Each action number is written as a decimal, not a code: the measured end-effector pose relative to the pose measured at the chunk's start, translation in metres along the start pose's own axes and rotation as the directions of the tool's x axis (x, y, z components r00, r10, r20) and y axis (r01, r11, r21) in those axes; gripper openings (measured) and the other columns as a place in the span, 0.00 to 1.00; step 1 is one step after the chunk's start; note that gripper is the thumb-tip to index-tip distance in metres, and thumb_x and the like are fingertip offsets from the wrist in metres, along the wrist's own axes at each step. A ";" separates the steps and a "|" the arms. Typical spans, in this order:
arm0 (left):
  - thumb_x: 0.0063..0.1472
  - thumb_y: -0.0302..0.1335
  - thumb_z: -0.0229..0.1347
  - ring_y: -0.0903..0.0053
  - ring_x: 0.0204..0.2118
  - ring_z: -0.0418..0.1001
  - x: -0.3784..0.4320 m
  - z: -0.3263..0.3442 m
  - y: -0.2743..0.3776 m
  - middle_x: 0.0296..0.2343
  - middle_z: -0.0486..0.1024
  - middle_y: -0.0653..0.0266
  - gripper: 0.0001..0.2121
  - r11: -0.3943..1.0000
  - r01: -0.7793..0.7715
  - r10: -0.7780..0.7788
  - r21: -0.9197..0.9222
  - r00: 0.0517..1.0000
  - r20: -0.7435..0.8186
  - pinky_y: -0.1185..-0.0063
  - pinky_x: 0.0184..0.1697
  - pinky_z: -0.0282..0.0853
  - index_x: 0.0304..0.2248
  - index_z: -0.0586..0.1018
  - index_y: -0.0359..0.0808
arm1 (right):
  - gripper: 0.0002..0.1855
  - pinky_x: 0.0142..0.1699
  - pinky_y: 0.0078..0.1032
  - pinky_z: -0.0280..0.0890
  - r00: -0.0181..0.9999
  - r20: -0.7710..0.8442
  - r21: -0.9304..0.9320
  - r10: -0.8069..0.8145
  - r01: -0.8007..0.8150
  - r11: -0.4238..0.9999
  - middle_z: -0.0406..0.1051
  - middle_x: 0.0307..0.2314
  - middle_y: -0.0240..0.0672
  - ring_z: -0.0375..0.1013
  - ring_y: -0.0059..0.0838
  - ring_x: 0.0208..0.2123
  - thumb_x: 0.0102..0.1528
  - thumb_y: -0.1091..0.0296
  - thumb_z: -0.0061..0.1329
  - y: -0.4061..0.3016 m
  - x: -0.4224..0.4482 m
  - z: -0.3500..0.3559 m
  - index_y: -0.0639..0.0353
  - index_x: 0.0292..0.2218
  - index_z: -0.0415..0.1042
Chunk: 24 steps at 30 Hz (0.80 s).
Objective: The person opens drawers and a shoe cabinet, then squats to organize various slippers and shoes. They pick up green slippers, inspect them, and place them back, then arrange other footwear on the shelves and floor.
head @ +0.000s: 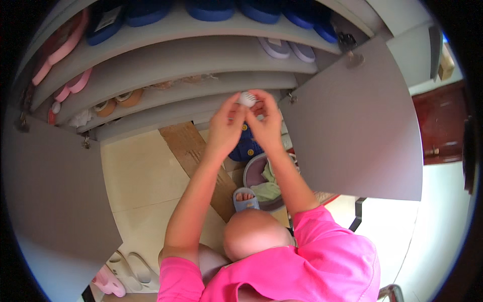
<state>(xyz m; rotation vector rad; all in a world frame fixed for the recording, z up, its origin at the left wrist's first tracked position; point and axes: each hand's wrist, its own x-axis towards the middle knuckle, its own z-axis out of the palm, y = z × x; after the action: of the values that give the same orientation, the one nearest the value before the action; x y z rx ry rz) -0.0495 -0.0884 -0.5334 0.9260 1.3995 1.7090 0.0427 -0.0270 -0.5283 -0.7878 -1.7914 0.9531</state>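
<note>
Both hands are raised together before an open shoe cabinet [181, 56]. Between their fingertips they hold a small round white object [248, 99] with dark slots or ridges; its exact kind cannot be told. My left hand [228, 122] grips it from the left, my right hand [267, 120] from the right. Below the hands, partly covered by them, are dark blue clogs [247, 145] with yellow buttons. On the shelves stand blue slippers [210, 11], lilac slippers [277, 49], pink slippers [79, 81] and tan shoes [129, 98].
Cabinet doors stand open at left [56, 196] and right [354, 128]. A basin [249, 173] with green cloths [267, 191] sits on the floor beside my slippered foot [245, 200]. A cardboard strip [185, 145] lies on the tiles. Beige slippers [141, 268] rest at lower left.
</note>
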 end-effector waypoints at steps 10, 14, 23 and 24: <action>0.53 0.29 0.47 0.75 0.35 0.69 -0.030 0.030 -0.077 0.39 0.66 0.55 0.19 0.963 0.119 -0.180 0.240 0.951 0.250 0.80 0.38 0.64 0.45 0.63 0.33 | 0.18 0.25 0.12 0.58 0.939 -0.201 0.043 0.278 -0.276 0.960 0.65 0.28 0.30 0.62 0.12 0.21 0.43 0.73 0.50 0.090 -0.032 -0.036 0.60 0.38 0.64; 0.53 0.28 0.47 0.75 0.35 0.69 -0.011 0.007 -0.090 0.40 0.66 0.56 0.19 0.969 0.174 -0.192 0.177 0.977 0.088 0.80 0.38 0.63 0.45 0.63 0.33 | 0.18 0.25 0.13 0.58 0.975 -0.069 -0.053 0.211 -0.215 0.975 0.66 0.28 0.31 0.63 0.15 0.22 0.42 0.72 0.50 0.097 -0.007 0.001 0.62 0.37 0.65; 0.52 0.30 0.47 0.76 0.32 0.69 0.019 -0.071 -0.077 0.39 0.66 0.57 0.20 0.962 0.246 -0.205 0.114 0.935 -0.289 0.80 0.34 0.64 0.45 0.63 0.33 | 0.20 0.30 0.21 0.61 0.975 0.199 -0.112 -0.096 0.120 0.986 0.66 0.30 0.35 0.65 0.26 0.26 0.40 0.69 0.52 0.085 0.018 0.111 0.56 0.38 0.66; 0.53 0.29 0.46 0.78 0.33 0.68 0.020 -0.083 -0.072 0.39 0.66 0.60 0.19 0.957 0.272 -0.229 0.099 0.921 -0.316 0.82 0.33 0.64 0.46 0.63 0.35 | 0.19 0.30 0.22 0.61 0.963 0.235 -0.118 -0.134 0.165 0.979 0.66 0.29 0.35 0.65 0.27 0.26 0.40 0.69 0.52 0.079 0.020 0.124 0.56 0.37 0.66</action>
<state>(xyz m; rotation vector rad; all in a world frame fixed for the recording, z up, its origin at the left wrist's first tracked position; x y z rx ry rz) -0.1248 -0.0988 -0.6146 0.5399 1.7773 1.6170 -0.0702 -0.0048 -0.6213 -0.6362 -2.1007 0.8539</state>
